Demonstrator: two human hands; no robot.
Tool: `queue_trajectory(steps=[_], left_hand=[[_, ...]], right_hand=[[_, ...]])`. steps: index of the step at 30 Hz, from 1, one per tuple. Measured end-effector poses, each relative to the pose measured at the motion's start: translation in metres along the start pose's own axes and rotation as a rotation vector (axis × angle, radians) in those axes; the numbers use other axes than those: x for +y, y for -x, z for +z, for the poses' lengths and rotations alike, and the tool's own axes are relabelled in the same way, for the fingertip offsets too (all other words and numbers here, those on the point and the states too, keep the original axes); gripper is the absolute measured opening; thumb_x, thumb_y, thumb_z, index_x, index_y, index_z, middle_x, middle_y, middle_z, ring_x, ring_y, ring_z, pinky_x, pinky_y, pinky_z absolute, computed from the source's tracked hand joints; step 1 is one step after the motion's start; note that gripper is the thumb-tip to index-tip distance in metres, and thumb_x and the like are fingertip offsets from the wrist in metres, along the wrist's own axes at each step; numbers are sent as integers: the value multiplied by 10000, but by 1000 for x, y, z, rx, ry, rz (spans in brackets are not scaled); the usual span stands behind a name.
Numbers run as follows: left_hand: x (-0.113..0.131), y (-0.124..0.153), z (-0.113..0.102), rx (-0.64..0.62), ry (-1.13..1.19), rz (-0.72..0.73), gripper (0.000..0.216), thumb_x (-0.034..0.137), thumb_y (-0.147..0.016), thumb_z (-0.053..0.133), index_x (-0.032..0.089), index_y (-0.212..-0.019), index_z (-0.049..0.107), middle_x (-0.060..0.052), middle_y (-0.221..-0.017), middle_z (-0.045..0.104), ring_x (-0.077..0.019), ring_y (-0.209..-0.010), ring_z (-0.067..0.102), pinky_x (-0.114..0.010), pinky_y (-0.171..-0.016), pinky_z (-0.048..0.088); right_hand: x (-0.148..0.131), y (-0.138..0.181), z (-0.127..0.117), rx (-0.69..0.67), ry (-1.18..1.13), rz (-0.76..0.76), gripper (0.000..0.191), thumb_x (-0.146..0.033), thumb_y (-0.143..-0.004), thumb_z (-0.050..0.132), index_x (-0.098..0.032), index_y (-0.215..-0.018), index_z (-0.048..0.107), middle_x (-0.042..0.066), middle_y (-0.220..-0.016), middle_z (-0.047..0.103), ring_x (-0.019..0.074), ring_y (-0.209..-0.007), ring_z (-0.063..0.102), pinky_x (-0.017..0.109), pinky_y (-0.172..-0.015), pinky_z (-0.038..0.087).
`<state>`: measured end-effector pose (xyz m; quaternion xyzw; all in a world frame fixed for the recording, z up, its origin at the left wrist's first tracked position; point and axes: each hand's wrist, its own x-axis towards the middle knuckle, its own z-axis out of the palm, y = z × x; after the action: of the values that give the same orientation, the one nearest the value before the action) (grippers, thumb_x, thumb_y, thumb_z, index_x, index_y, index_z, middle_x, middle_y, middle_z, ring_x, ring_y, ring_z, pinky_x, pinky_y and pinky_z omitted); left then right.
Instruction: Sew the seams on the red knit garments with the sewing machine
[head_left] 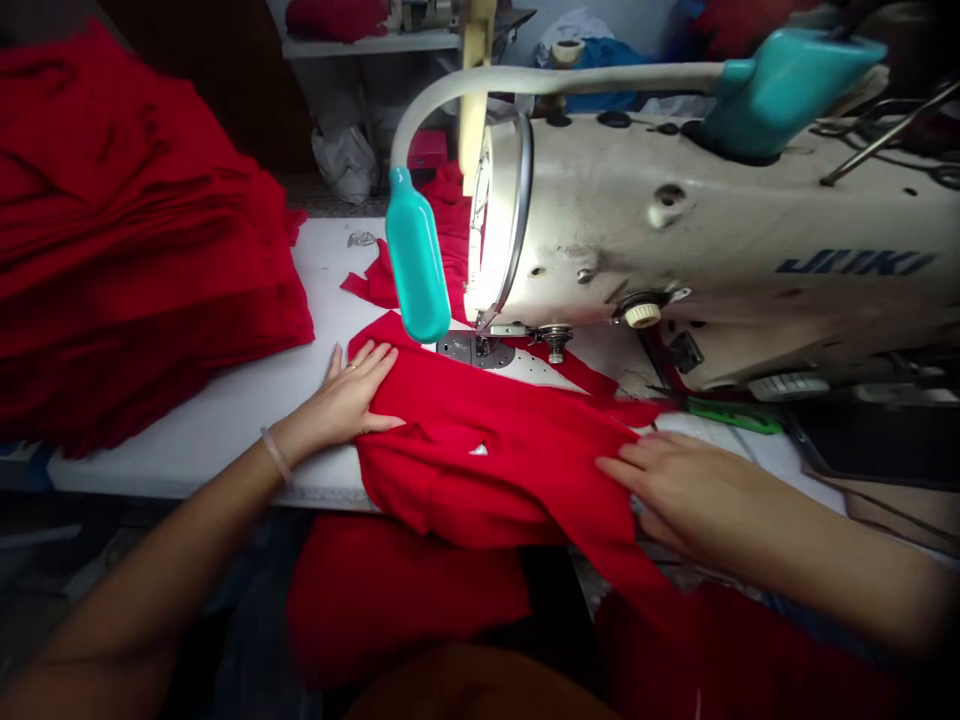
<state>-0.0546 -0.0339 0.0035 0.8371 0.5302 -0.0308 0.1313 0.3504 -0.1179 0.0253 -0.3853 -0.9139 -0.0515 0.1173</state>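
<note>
A red knit cloth piece [480, 470] lies bunched on the white sewing table [202, 420], its far end running toward the needle plate [466, 350]. My left hand [346, 397] presses flat on the cloth's left side, with a ring on one finger and a bangle at the wrist. My right hand [667, 490] is at the cloth's right edge, fingers on top and thumb beneath it. Both hands are in front of the presser foot [484, 322] of the cream JUKI sewing machine [675, 220], and neither touches it.
A tall pile of red cloth [127, 240] fills the table's left side. A teal flexible lamp [416, 255] hangs near the needle. Green-handled scissors [731, 415] lie right of the cloth. More red cloth [397, 600] sits below the table edge.
</note>
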Motion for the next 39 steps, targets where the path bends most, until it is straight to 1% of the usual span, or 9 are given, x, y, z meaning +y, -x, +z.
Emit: queue_trajectory(steps=[3, 6, 10, 18, 24, 28, 33, 36, 39], left_hand=[[31, -12, -5, 103, -40, 62, 749, 639, -864, 587, 123, -1402, 512, -230, -1490, 422, -416, -1370, 384, -604, -1138, 260], [55, -16, -6, 57, -59, 92, 857, 668, -759, 694, 99, -1377, 524, -245, -1360, 490, -394, -1188, 507, -490, -992, 436], [49, -13, -15, -196, -188, 28, 1232, 505, -573, 882, 155, -1567, 242, -270, -1588, 217, -520, -1331, 352, -572, -1019, 399], [53, -18, -39, -337, -219, 9, 1091, 441, -741, 772, 139, -1588, 156, -213, -1645, 105, -461, -1449, 234, -500, -1141, 298], [59, -11, -32, -279, -232, -20, 1007, 513, -791, 717, 159, -1582, 205, -194, -1645, 144, -447, -1432, 262, -538, -1113, 287], [56, -10, -27, -237, -209, -46, 1025, 583, -775, 719, 164, -1575, 234, -204, -1637, 167, -445, -1408, 288, -583, -1095, 282], [62, 8, -37, -4, -27, -1, 781, 536, -820, 707, 144, -1452, 469, -215, -1571, 328, -430, -1390, 343, -595, -1093, 311], [85, 43, -40, 51, 377, 232, 394, 420, -953, 578, 192, -1272, 616, -101, -1338, 608, -245, -1206, 576, -370, -1039, 454], [116, 77, -6, -295, 569, 422, 230, 313, -998, 523, 213, -1144, 669, -22, -1067, 721, -139, -929, 689, -218, -860, 530]], right_hand=[[7, -44, 6, -91, 160, -85, 223, -103, -810, 457, -157, -813, 673, 112, -833, 651, 238, -823, 588, 383, -781, 433], [-7, -73, 14, -90, 15, -23, 251, -162, -910, 457, -160, -1025, 679, 105, -1054, 655, 221, -947, 580, 351, -791, 431], [-10, -76, 34, -203, -125, 58, 316, -314, -986, 467, -183, -803, 688, 79, -1019, 631, 190, -922, 578, 318, -747, 429], [-13, -64, 30, -126, -336, -102, 268, -342, -997, 474, -203, -924, 691, 95, -1220, 627, 264, -1219, 528, 560, -1073, 337], [-36, -53, 28, -72, -378, -80, 327, -408, -976, 519, -172, -1157, 654, 144, -1263, 618, 273, -1215, 540, 546, -1080, 375], [-33, -57, 30, -154, -406, -56, 316, -399, -995, 478, -179, -917, 691, 115, -1163, 639, 238, -1114, 588, 540, -1060, 404], [-45, -43, 8, 3, -481, -15, 266, -328, -986, 499, -170, -859, 672, 119, -1154, 649, 238, -1147, 580, 486, -1082, 399], [-75, -10, 19, -247, -766, 54, 233, -277, -987, 476, -190, -872, 659, 71, -899, 674, 142, -803, 624, 259, -762, 502], [-104, 25, 71, -486, -739, 446, 174, -223, -941, 515, -170, -840, 646, 73, -840, 684, 163, -741, 641, 258, -703, 490]])
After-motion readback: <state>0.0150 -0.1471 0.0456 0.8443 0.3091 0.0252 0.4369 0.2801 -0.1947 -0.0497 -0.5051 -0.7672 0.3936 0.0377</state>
